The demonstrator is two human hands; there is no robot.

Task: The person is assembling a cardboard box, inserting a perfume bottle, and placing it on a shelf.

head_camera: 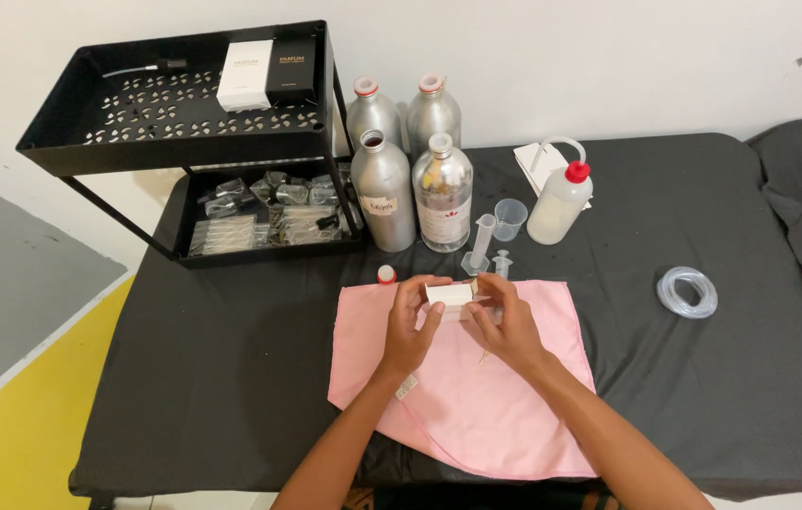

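1. Work surface: a table covered in black cloth point(231, 378), with a pink fabric cloth point(476, 397) spread at its near middle. Both hands operate above this cloth.

2. Item in hand: a small white rectangular carton point(449, 294), held level above the far edge of the pink cloth, between the two hands.

3. Left hand point(410, 326): fingers closed on the left end of the carton, thumb below, fingertips on top.

4. Right hand point(506, 321): fingers curled on the right end of the carton. Something small and clear appears to sit beneath it; too blurred to identify.

5. Supplies just beyond the cloth: a small red-capped vial point(387, 275), a clear plastic measuring cylinder point(482, 242), a clear plastic beaker point(510, 219) and a small clear syringe point(502, 263), all standing untouched. The cylinder and beaker look empty.

6. Bulk stock: four silver metal bottles point(389, 194) stand upright behind these, beside a white squeeze bottle with a red cap and bent spout point(559, 203). A coil of clear tubing point(687, 291) lies well apart at the right.

7. Black metal two-tier rack point(70, 142) at far left: one white and one black carton on the top shelf; bagged small items fill the lower shelf.

8. Assessment: the work appears to be at the carton-handling stage. Whether the carton is being opened or closed cannot be told. Only two boxes stand on the rack, while many bagged pieces remain, so most of the work seems outstanding.
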